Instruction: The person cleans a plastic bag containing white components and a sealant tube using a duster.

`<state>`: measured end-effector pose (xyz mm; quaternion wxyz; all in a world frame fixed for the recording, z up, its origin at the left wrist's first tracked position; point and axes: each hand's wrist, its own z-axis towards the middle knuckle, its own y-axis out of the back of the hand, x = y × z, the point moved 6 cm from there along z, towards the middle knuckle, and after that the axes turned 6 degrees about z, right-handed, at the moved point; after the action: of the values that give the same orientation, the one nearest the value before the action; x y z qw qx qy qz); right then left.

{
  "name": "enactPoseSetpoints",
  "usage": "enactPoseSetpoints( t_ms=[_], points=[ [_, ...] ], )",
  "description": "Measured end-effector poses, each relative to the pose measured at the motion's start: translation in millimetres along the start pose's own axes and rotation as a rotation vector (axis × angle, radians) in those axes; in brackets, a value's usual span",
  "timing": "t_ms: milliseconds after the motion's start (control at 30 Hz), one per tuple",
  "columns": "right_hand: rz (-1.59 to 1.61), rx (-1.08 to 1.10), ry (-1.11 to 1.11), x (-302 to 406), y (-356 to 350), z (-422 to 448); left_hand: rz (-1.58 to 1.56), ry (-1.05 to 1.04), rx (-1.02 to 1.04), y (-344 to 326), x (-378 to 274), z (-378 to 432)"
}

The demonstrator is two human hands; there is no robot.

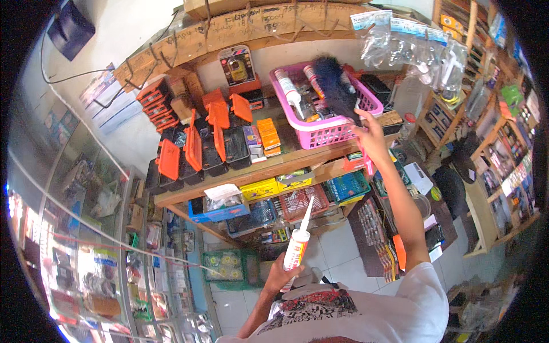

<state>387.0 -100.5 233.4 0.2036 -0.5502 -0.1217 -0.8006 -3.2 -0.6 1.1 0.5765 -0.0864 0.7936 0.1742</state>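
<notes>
My left hand (281, 274) is closed round the lower part of a silicone sealant cartridge (297, 253), its white nozzle pointing up and away from me. My right hand (368, 133) grips the pink handle of a dark feather or fibre duster (334, 85), whose head lies over a pink plastic basket (326, 136). Inside the basket a white cartridge with a nozzle (288, 89) leans at the left, another cartridge (314, 81) lies partly under the duster, and small items lie below them.
The basket stands on a wooden shelf (210, 176) beside black bins with orange lids (193, 145) and small orange boxes (268, 133). Metal hooks stick out of the beam (240, 28) above. Plastic packets (411, 51) hang at the right. Lower trays (304, 201) hold goods.
</notes>
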Motion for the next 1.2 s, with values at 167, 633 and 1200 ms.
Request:
enactPoseSetpoints(
  t_ms=[167, 633, 1200],
  points=[
    [0.158, -0.069, -0.093, -1, 6, -73, -0.005, 0.078, -0.09, 3, 3, -25],
    [-0.329, 0.536, -0.109, -8, 6, -223, -0.28, -0.065, 0.03, 44, -23, -2],
    [-0.511, 0.513, -0.252, 22, -1, -226, -0.391, 0.046, 0.182, 39, -2, -32]
  ],
)
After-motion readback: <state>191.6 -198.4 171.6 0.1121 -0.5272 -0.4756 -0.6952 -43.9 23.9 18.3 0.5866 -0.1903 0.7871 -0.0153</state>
